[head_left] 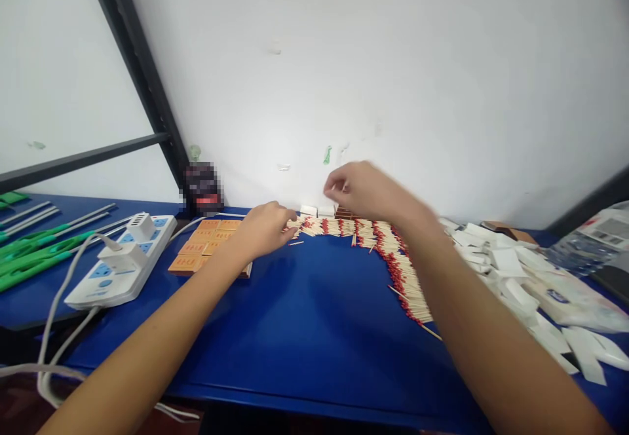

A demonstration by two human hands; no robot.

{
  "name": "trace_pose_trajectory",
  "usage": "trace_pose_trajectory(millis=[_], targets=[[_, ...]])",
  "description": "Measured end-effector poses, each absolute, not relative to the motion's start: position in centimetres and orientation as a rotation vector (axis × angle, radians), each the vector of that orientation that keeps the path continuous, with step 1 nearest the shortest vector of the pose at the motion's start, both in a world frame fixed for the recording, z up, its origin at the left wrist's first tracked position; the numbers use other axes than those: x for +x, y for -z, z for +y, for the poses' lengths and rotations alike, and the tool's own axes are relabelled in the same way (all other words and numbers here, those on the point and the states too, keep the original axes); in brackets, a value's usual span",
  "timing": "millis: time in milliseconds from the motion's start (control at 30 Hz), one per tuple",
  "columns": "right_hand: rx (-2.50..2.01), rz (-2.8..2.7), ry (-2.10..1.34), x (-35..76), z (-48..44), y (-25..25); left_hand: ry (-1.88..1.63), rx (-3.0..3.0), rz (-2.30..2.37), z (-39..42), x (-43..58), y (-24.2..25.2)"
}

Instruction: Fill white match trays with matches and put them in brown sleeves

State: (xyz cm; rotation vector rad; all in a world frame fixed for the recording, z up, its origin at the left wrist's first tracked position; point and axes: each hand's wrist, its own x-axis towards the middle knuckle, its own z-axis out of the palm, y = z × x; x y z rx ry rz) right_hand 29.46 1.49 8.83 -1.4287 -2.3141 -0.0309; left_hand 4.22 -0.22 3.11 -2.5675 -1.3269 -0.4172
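Red-tipped wooden matches (407, 284) lie in a long curved band of piles on the blue table. My left hand (269, 228) is at the left end of this band, beside the matches, with its fingers curled inward; what is in them, if anything, is hidden. Above the middle of the band, my right hand (361, 189) is raised off the table with thumb and fingers curled together. It is slightly blurred, and I cannot make out what it holds. Orange matchboxes (194, 248) sit in rows just left of my left hand, partly behind its wrist.
A white power strip (122, 264) with plugs and cables stands at left, near green-handled tools (44, 251). White paper pieces (506, 271) and a plastic tissue pack (565, 297) heap up at right. Small white boxes (317, 211) stand against the wall.
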Motion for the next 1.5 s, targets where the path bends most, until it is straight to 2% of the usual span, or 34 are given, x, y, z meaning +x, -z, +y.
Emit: trace_pose_trajectory(millis=[133,300,467,667,800,967,1133,1300,1500], targets=[[-1.759,-2.397,0.084,25.8,4.4,-5.4,0.521,-2.523,-1.218,0.2,2.0,-2.3],[-1.764,-2.428,0.114,24.5,7.8,-1.2,0.585,-2.581,-1.136,0.6,0.6,-1.3],[-1.718,-2.451,0.147,25.1,7.3,-1.9,0.544,-2.631,-1.107,0.5,0.0,-1.4],[-1.421,-2.589,0.076,24.9,-0.2,-2.9,0.820,-2.645,-1.100,-1.0,0.9,-0.3],[-1.332,-2.666,-0.110,24.5,-4.3,-0.7,0.627,-2.777,-0.999,-2.5,2.2,0.7],[-1.096,-2.463,-0.433,26.1,-3.2,0.9,0.426,-2.874,-1.103,-3.0,2.4,0.7],[-1.298,-2.207,-0.263,27.3,0.5,2.6,0.419,-2.944,-1.135,-3.1,2.3,0.4],[-1.179,-2.295,-0.309,26.2,2.3,4.9,0.365,-3.063,-1.100,-3.5,2.4,0.1],[-1.135,-2.346,-0.293,25.3,2.4,5.2,0.359,-3.063,-1.096,-3.8,2.6,0.0]])
